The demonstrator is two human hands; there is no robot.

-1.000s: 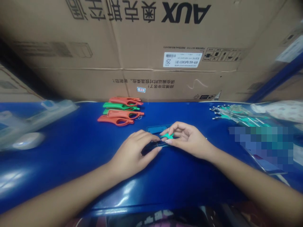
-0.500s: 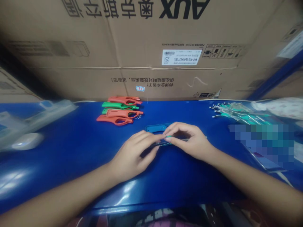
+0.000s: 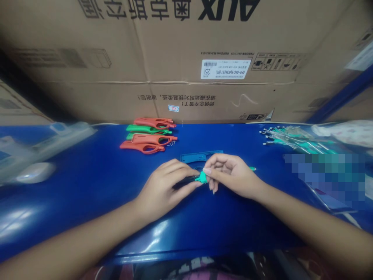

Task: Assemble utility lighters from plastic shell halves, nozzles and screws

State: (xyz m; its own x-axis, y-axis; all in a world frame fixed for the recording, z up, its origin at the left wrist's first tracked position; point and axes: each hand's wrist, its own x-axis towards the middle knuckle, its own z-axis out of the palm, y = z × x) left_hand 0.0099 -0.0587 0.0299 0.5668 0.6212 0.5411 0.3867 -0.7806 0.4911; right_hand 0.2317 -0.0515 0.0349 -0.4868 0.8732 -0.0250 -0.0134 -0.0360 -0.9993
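Grip of the right hand (image 3: 235, 175) pinched small green part beside left fingertips

Held between right thumb and forefinger, the small green part (image 3: 203, 177) lay at the left end of that grip, its narrow end pointing left. The left hand (image 3: 164, 186) faced it just across, thumb and forefinger closed around a dark piece (image 3: 189, 179), mostly hidden, which ran roughly left to right toward the green part. Whether the two pieces touched could not be told.

Just beyond the hands, a blue shell (image 3: 193, 156) lay lengthwise across the surface (image 3: 140, 241), its right portion partly covered by the right hand. A green tip (image 3: 253, 168) poked out past that hand's far side. Farther off, orange and green handles (image 3: 148, 138) lay stacked at back left, wired green parts (image 3: 295, 140) at back right, both well apart from the fingers, before a cardboard box (image 3: 175, 66).
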